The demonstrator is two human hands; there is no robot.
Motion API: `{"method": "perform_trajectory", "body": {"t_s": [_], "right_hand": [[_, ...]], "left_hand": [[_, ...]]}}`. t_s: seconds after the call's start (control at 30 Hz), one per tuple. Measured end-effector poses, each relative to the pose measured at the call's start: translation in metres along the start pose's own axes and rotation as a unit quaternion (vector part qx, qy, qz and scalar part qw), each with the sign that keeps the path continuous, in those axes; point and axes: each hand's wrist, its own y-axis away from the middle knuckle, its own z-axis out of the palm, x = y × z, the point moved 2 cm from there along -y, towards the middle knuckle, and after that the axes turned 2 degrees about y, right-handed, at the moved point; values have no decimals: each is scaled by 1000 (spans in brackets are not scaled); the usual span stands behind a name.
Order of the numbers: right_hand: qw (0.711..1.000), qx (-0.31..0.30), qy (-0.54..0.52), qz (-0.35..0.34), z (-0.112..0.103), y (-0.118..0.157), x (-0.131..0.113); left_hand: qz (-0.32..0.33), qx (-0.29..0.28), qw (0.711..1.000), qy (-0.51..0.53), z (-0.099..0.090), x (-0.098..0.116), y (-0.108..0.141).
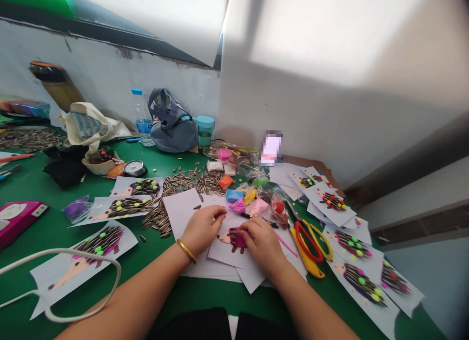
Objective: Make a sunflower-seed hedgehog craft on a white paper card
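A small hedgehog picture with a magenta body [237, 236] lies on white paper [223, 254] in front of me; some striped seeds are on its body. My right hand [258, 237] rests over the right side of the body, fingers bent together; what its fingertips hold, if anything, is hidden. Just to the upper left of the picture, my left hand [207, 225] has its thumb and fingers curled close together above the paper, and anything between them is too small to tell. A pile of striped seeds [190, 181] spreads behind my left hand.
Red-handled scissors [308, 242] and yellow-handled scissors [322, 240] lie right of my right hand. Bagged clay pieces [234, 196] sit behind. Finished-looking hedgehog sheets [331, 201] overlap at the right, others [98, 242] at the left. A white cable [119, 276] loops over my left forearm.
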Motion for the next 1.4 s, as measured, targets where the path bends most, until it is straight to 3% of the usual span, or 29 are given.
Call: {"method": "perform_trajectory", "body": {"t_s": [0.17,0.27,0.4,0.7,0.8,0.97,1.1,1.2,1.27,1.4], "right_hand": [[1000,19,-17,-4,-4,0,6],[999,27,-24,-8,-3,1,9],[999,22,-27,-10,-4,1,8],[999,24,-37,0,-3,1,8],[998,39,-45,2,-4,1,8],[996,59,-66,-16,-6,1,1],[994,47,-87,-42,-6,1,-6],[991,55,-104,-59,-6,1,-8],[989,69,-112,-61,-7,2,-7],[988,91,-110,-64,-9,2,-8]], "left_hand": [[-53,106,991,-57,-32,-21,-13],[-80,71,979,-173,-41,-23,-15],[-98,15,956,-276,-38,-19,-11],[-80,-5,955,-285,-32,-13,-9],[-65,14,973,-220,-29,-10,-10],[-5,32,998,52,-10,1,-4],[-34,-42,978,200,7,12,4],[-91,-113,943,300,15,15,8],[-104,-132,929,330,16,15,9],[-100,-140,932,319,17,14,9]]}}
